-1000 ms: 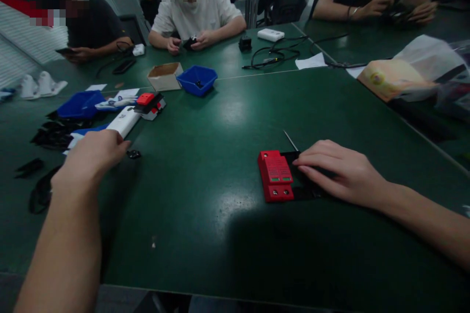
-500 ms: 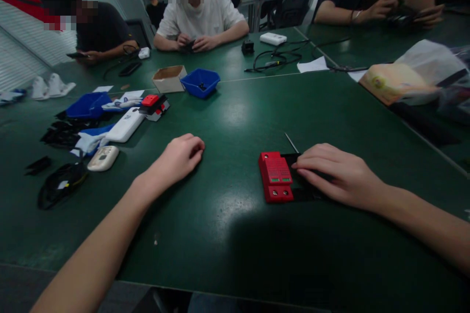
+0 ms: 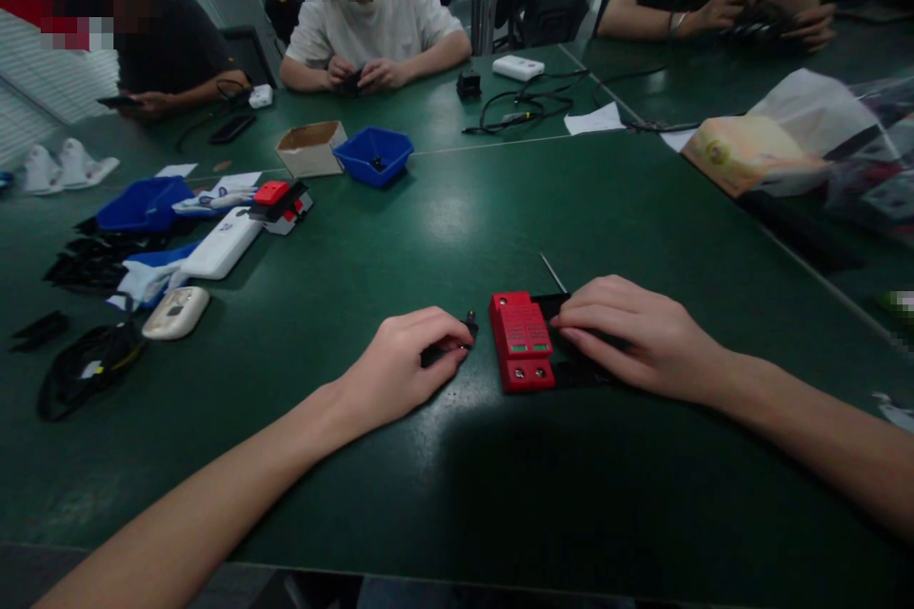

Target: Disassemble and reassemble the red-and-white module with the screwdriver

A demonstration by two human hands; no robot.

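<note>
Small black plastic part [image 3: 448,352] pinched in curled left hand [image 3: 400,369], just left of red ribbed plastic module [image 3: 522,341] on green table [image 3: 400,238]. Right hand [image 3: 635,335] flat, fingers pressing black base [image 3: 580,371] beside it. Likely light, rigid, easily dropped; best gripped by its edges.

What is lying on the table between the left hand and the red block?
In the head view, only a small black part, pinched in the left hand fingertips, fills that gap; its tip almost reaches the red block. Otherwise bare green table.
</note>
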